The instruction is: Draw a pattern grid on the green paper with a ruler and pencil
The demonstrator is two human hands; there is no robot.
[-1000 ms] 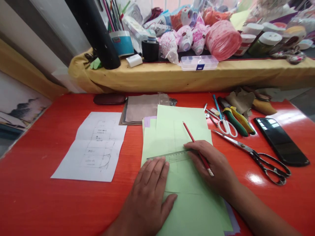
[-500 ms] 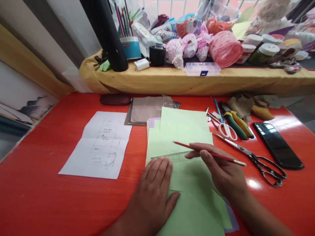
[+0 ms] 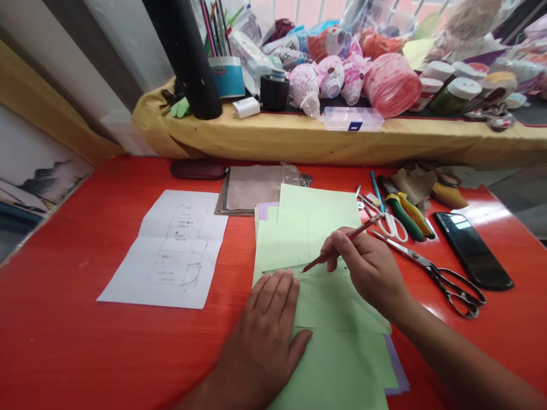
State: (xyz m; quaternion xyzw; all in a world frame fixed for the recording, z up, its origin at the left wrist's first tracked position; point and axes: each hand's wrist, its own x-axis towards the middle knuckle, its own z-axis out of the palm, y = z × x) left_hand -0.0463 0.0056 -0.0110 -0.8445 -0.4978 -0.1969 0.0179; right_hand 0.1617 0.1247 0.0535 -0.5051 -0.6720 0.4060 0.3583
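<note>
The red table (image 3: 64, 273) forms the work surface. At its far side runs a ledge covered with yellow cloth (image 3: 273, 139), carrying bottles, jars and bagged items. A stack of green paper (image 3: 342, 364) lies in front of the person; a purple sheet (image 3: 397, 370) projects from beneath it at the near right. A creased white sheet (image 3: 164, 256) bearing a drawing lies to the left, well apart from the stack.

Left hand (image 3: 271, 324): palm down on the green paper, fingers straight and together, thumb spread; it presses and does not grip. Right hand (image 3: 370, 267): above the paper, fingers curled, thumb and fingers closed in a pinch.

Brown sheets (image 3: 254, 188) lie beyond the stack. The phone (image 3: 474, 250) lies at the far right. Between phone and stack are the large scissors (image 3: 421, 260), blades together and directed away from the person, and beyond these the pliers (image 3: 414, 213) with green and yellow handles. The clear ruler (image 3: 314, 272) lies across the green paper, its left part under the left fingertips. The small scissors (image 3: 390, 221), with white handles, lie just beside the pliers. The pencil (image 3: 363, 227) is held slanted in the right hand, tip at the ruler; contact with the surface cannot be determined
</note>
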